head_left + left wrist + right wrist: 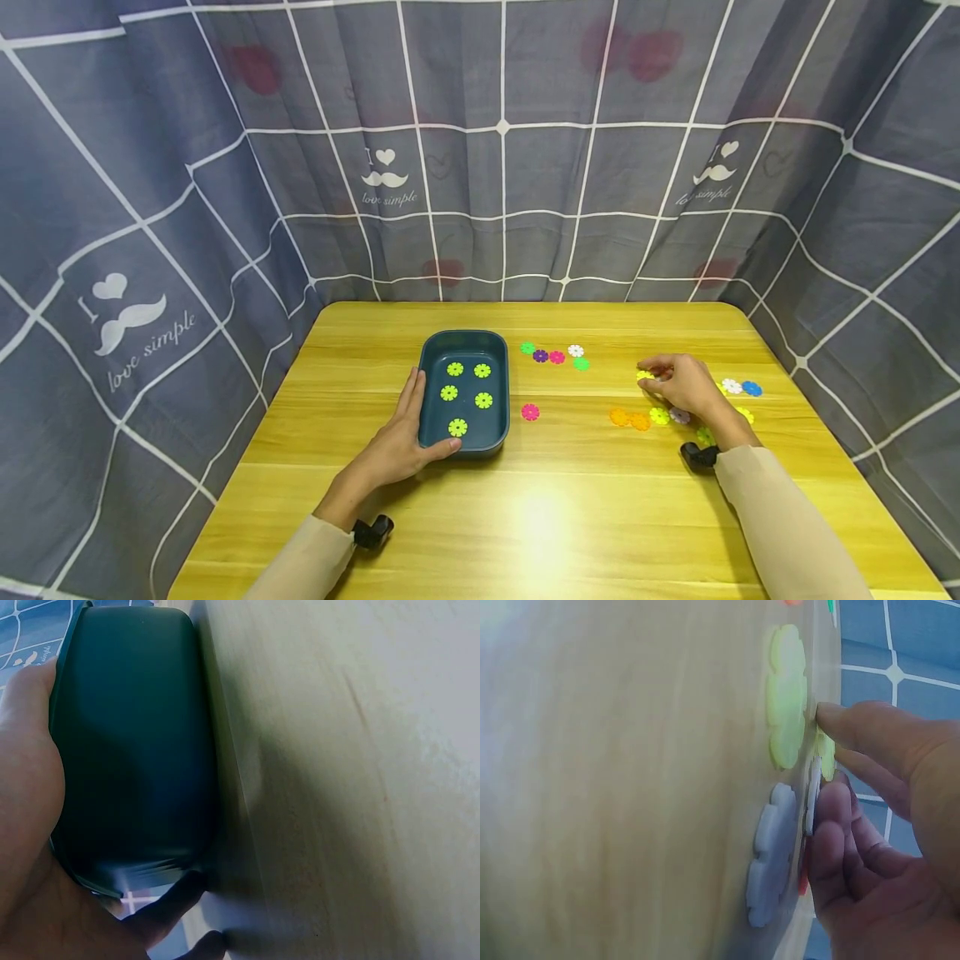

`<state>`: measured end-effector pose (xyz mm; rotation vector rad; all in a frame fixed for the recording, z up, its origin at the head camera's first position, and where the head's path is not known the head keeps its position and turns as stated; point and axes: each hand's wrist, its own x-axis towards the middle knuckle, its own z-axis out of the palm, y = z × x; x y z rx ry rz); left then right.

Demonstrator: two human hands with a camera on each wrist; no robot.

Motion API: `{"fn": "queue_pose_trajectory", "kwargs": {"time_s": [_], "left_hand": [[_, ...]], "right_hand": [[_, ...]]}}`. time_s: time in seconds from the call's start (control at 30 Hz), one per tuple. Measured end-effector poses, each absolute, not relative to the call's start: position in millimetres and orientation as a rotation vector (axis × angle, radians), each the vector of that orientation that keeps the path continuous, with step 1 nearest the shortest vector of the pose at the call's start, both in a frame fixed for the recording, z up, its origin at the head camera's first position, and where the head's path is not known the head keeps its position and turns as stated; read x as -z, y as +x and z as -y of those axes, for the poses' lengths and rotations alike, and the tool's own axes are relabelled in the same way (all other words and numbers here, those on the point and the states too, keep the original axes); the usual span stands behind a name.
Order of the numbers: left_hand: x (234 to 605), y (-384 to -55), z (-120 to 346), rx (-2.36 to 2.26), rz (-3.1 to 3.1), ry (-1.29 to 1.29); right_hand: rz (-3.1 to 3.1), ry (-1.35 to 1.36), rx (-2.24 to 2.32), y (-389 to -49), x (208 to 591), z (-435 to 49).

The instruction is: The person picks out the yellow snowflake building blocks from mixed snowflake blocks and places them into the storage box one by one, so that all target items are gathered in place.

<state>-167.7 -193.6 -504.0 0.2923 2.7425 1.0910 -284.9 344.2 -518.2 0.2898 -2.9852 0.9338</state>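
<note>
In the head view my left hand [399, 442] lies against the left side of a dark blue-green tray [501, 417]. Its fingers stretch along the wall and the thumb rests at the front rim. Inside the tray are several yellow-green flower-shaped plastic discs [483, 401], lying apart. Over on the right, my right hand [686, 385] pinches a yellow flower-shaped disc [644, 375] between thumb and fingers, close to the tabletop. The right wrist view shows that yellow disc [826, 756] partly hidden by the fingers. Nearer that camera lie another yellow disc [787, 697] and a pale lilac one [771, 859].
Between tray and right hand lie green, purple, white and pink discs [530, 412]. Orange discs [630, 419] lie in front of the right hand; a blue disc [752, 388] and others lie to its right. A grid-patterned curtain [465, 167] surrounds the wooden table [360, 333].
</note>
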Motion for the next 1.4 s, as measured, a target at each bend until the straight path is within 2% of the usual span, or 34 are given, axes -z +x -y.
{"fn": "queue_pose_trajectory", "kwargs": {"time_s": [1.4], "left_hand": [[502.4,-167.0,192.8,-1.076,-2.756,0.282]], "right_hand": [[2.973,0.339,-0.926,-282.3,511.2,-335.2]]}}
